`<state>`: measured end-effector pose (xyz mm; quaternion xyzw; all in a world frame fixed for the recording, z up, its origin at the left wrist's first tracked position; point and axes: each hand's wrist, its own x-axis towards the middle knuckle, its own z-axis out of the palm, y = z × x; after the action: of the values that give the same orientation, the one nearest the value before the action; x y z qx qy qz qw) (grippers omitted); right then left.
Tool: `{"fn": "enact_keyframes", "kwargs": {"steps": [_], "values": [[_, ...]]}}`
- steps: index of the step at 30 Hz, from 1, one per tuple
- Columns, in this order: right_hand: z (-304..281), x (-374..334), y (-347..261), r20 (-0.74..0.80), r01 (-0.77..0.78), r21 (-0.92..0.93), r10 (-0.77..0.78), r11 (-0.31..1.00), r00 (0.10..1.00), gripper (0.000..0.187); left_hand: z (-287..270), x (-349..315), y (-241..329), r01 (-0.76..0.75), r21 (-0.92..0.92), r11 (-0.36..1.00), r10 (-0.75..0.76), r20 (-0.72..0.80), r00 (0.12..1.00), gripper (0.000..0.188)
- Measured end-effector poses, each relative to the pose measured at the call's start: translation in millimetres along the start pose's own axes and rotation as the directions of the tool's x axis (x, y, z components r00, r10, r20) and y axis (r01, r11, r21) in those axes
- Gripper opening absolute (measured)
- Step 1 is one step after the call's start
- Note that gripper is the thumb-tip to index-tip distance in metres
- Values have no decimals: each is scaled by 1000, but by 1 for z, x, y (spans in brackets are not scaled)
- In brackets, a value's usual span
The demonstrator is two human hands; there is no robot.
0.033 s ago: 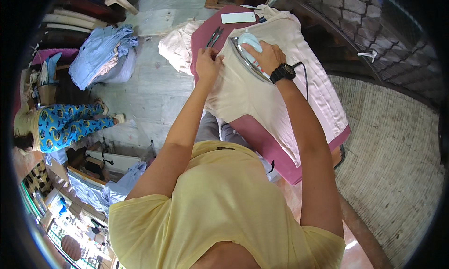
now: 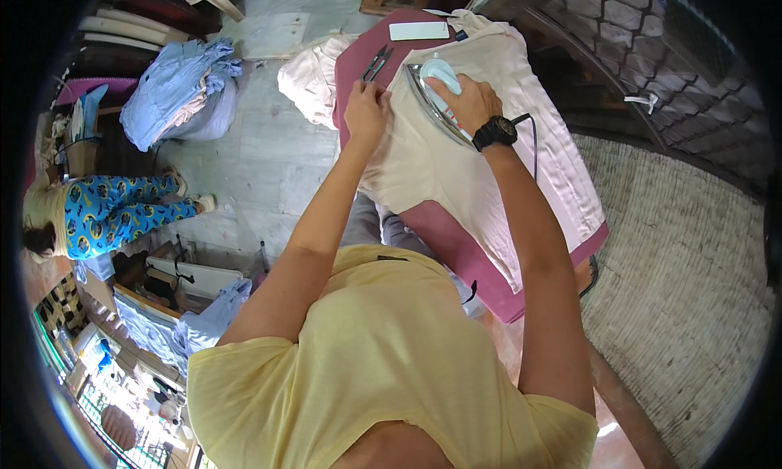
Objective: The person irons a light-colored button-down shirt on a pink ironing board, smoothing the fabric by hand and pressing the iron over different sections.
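A cream garment (image 2: 440, 171) lies spread over a maroon ironing board (image 2: 444, 228). My right hand (image 2: 472, 106), with a black watch at its wrist, is closed round the handle of a pale blue and white iron (image 2: 436, 70). The iron's metal soleplate rests on the cloth, tip toward the far end. At the garment's left edge, my left hand (image 2: 368, 110) has its fingers bent and pinched together on the cloth. Just beyond those fingers, black thread snips (image 2: 376, 61) lie on the board. A dark cord (image 2: 533, 139) trails from the iron beside my right wrist.
A white rectangular object (image 2: 419, 31) lies at the board's far end. More cream cloth (image 2: 314, 82) is bunched off its left side. Blue folded clothes (image 2: 179, 90) are piled at far left, near a person in patterned blue trousers (image 2: 122, 212). A metal lattice gate (image 2: 603, 45) stands at far right.
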<state>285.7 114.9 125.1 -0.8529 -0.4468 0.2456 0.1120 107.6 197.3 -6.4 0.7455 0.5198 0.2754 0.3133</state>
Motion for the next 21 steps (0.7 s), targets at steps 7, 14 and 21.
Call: {"fn": "enact_keyframes", "kwargs": {"steps": [7,14,21], "values": [[11,-1,3,-73,12,-50,-16,999,997,77,12,2,-6,-32,41,999,33,-35,999,18],[10,2,2,-71,-6,-47,2,999,997,77,14,5,-7,79,-97,992,-87,-80,993,12],[3,0,9,-16,47,42,-47,998,999,76,10,-4,0,-186,30,982,189,-141,972,14]]}}
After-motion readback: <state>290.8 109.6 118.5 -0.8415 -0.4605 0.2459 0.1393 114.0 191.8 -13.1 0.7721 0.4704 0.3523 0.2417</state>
